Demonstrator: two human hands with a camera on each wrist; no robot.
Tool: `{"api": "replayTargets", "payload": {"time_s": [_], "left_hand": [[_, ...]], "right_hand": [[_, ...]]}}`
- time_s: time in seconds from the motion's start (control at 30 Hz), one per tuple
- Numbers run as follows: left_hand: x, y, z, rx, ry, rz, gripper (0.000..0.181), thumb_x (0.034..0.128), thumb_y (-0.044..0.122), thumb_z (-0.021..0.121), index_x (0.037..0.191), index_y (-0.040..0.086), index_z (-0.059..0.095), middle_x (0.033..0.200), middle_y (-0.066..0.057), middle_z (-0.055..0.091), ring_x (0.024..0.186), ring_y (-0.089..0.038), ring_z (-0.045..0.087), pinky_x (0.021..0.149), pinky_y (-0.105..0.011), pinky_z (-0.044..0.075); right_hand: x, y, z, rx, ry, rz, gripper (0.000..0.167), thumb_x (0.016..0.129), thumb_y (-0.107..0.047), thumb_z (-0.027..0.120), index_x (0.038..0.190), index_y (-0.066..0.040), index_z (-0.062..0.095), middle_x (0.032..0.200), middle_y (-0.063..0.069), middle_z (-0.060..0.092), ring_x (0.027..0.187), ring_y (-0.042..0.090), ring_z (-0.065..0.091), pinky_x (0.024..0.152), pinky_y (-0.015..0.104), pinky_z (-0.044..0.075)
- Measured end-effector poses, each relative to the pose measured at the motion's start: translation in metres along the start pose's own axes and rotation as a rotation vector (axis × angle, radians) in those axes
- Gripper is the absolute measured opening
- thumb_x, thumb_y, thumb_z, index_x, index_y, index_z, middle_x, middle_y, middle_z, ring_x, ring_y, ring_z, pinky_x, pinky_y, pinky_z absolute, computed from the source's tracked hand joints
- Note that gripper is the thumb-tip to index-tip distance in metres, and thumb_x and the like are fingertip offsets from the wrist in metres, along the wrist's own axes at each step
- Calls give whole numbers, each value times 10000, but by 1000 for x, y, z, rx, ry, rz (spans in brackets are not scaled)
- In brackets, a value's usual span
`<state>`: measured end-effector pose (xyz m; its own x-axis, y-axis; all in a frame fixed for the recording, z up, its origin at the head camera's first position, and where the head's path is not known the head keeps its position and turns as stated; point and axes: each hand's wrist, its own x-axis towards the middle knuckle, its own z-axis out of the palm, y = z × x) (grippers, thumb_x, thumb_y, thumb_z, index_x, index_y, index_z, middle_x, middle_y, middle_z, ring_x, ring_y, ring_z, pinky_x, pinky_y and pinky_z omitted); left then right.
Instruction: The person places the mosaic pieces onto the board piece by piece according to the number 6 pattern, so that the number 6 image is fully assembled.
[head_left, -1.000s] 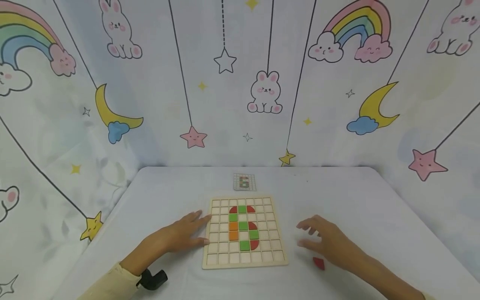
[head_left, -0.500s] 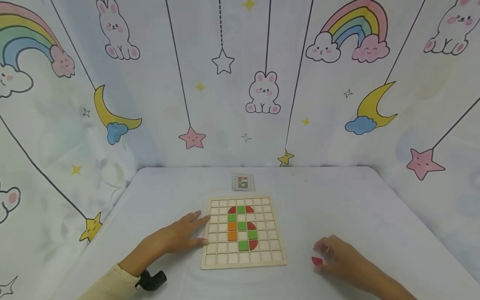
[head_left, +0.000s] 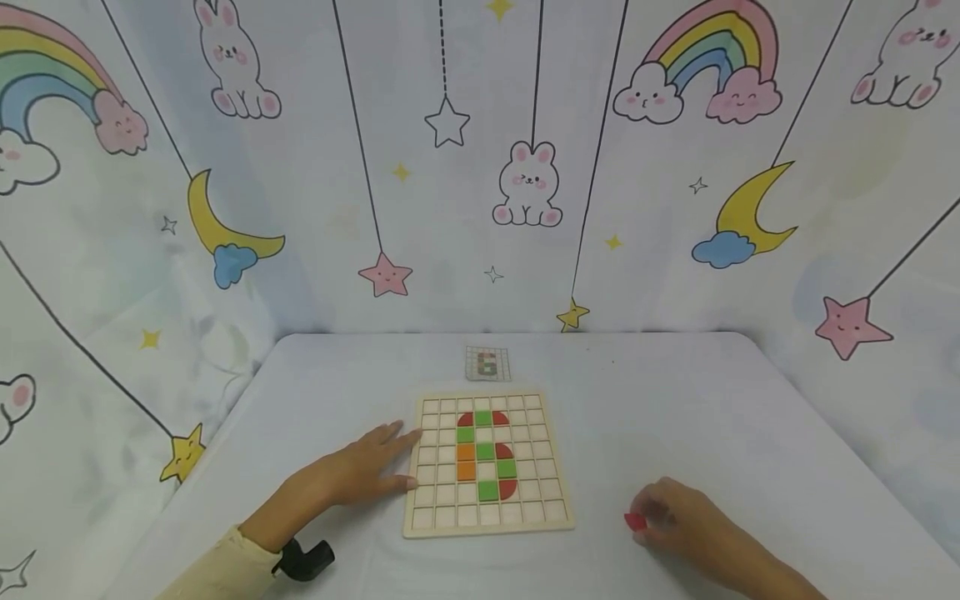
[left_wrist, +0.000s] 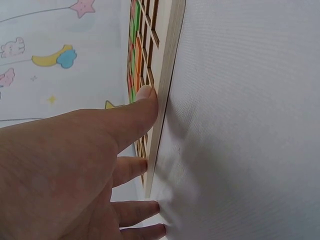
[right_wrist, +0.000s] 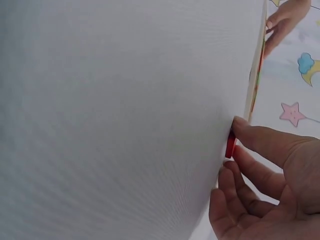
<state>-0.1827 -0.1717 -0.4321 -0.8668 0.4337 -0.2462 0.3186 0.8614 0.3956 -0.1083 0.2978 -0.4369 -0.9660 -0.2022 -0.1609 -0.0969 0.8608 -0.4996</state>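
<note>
A square wooden grid board (head_left: 562, 515) lies on the white table, with green, orange and red tiles set in its middle cells. My left hand (head_left: 360, 468) rests at the board's left edge, thumb and fingers spread straight; in the left wrist view the thumb touches the rim. To the right of the board, my right hand (head_left: 678, 521) pinches a red quarter-round tile (head_left: 635, 522) between thumb and forefinger. The right wrist view shows this red tile (right_wrist: 230, 145) low at the table surface, its other fingers curled beside it.
A small pattern card (head_left: 487, 364) with a similar coloured figure lies behind the board. A black wrist strap device (head_left: 306, 560) sits by the left sleeve. Cloth walls (head_left: 315, 208) printed with rabbits, stars and moons stand behind and beside the white table (head_left: 697, 392).
My right hand has moved down and slightly right from beside the board to the loose red tile, and its thumb and forefinger have come together on it. The left hand stays put.
</note>
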Motion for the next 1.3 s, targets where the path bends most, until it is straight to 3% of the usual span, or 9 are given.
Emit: {"api": "replayTargets", "payload": {"time_s": [0.17,0.3,0.57,0.7,0.9,1.17,1.3], "left_hand": [[0,0,1,2,0,9,824,991,571,676,1660,205,364,1716,-227,268,1579,-469,252,1220,-683,304],[1,1,1,6,0,-5,814,990,572,677,1660,228,366,1722,-210,266,1587,-452,246,1230,-671,300],[-2,2,0,0,2,2,819,987,557,690,1657,209,372,1713,-225,277,1576,-463,265,1219,-677,312],[-2,2,-1,-2,5,11,815,989,547,693,1655,200,374,1709,-231,281,1572,-464,275,1215,-675,321],[-1,1,0,8,7,10,811,989,548,693,1652,200,381,1705,-230,291,1569,-462,283,1214,-669,327],[0,0,1,17,6,0,806,989,553,690,1651,210,386,1711,-215,287,1577,-441,279,1222,-655,327],[-1,1,1,7,5,-9,805,985,562,690,1652,228,386,1718,-201,282,1580,-436,274,1224,-656,322]], "right_hand": [[-1,-1,1,12,12,22,254,823,-193,902,1012,-177,732,938,-110,645,930,92,639,848,330,605],[-1,-2,3,-15,34,-15,230,832,-158,891,1001,-170,735,930,-109,654,911,98,656,832,332,612],[9,-9,6,-34,25,62,221,828,-153,900,973,-193,738,902,-103,648,887,79,620,881,376,617],[12,-13,5,-45,47,-17,215,839,-173,895,982,-213,739,900,-127,642,881,58,609,853,328,611],[20,-26,4,-26,66,-201,185,880,-193,867,1011,-207,738,918,-152,639,877,25,598,805,255,595],[39,-66,9,-31,67,-232,187,880,-171,870,997,-234,738,919,-149,633,888,69,596,784,213,584],[47,-85,16,15,4,-226,152,897,-203,858,981,-235,736,920,-120,626,895,109,579,745,216,554]]}}
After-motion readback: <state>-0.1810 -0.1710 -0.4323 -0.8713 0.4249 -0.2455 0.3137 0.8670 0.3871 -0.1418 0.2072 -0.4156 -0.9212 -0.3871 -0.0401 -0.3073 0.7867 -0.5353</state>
